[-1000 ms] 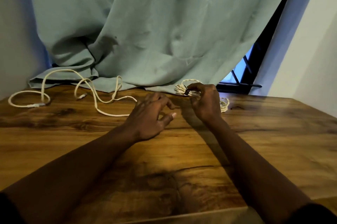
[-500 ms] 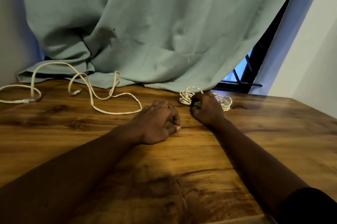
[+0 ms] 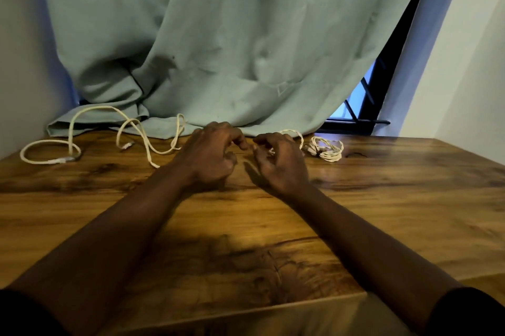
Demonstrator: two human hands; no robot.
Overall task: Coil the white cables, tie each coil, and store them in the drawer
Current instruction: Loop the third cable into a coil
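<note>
Two hands meet mid-table, fingers curled; I cannot tell whether left hand (image 3: 210, 155) or right hand (image 3: 281, 163) grips anything. Coiled cable (image 3: 328, 148) lies far right, long axis left-right; loose cable (image 3: 93, 108) sprawls far left.

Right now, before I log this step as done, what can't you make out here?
Head view: whether the coiled cable is tied, too small and partly behind the right hand.
Head view: anything the left hand pinches, hidden by its curled fingers.
Head view: the drawer, outside the frame.
</note>
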